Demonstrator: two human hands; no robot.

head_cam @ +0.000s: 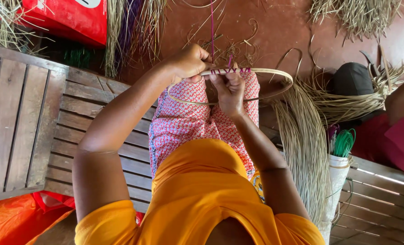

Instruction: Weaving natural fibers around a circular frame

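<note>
A person sat on a slatted bench (97,118), a hoop (274,75) lying crosswise over the knees. The left hand (188,61) was closed on a purple strand (212,27) at the rim; the right hand (229,90) pinched the hoop beside it.

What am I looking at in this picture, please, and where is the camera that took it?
The camera sits on a person's head and looks down at their own lap, so there is one view and no machine. The left hand and right hand both grip a thin oval cane hoop, partly wrapped with a purple strand that runs up from it. The person sits on a slatted wooden bench. A bundle of dried straw lies to the right, beside a white tube of green strands. Another person's arm shows at the right edge.
</note>
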